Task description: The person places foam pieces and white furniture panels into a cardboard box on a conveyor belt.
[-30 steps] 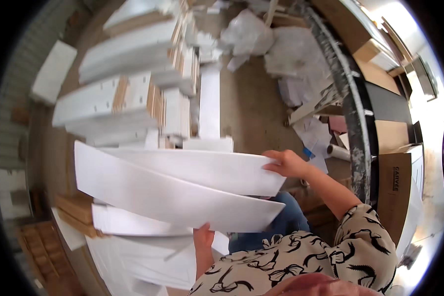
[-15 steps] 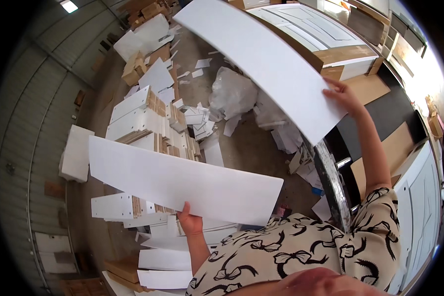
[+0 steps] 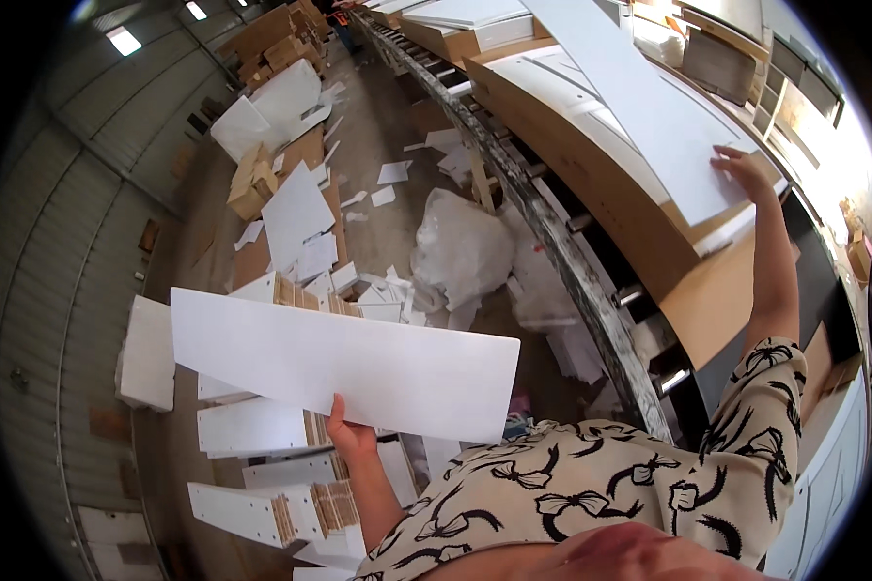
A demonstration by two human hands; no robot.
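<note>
A long white board (image 3: pixel 349 363) lies across my front, held at its near edge by my left hand (image 3: pixel 354 438) with the thumb on its upper face. Out to the right, my right hand (image 3: pixel 746 176) grips the near end of another long white board (image 3: pixel 639 107), its fingers on the upper face close to the edge. That second board slants over an open brown carton (image 3: pixel 615 218), which holds white panels with grooved lines. The board's far end runs out of the picture at the top.
A roller conveyor with a worn side rail (image 3: pixel 606 324) carries the carton. Stacks of white panels (image 3: pixel 252 426) stand on the left. A clear plastic bag (image 3: pixel 460 247) and white scraps lie on the floor between. A white block (image 3: pixel 147 353) stands farther left.
My right hand has moved up and away with its board, now over the carton. The left board stays in hand, shifted slightly left. My view has turned, showing more of the conveyor.
</note>
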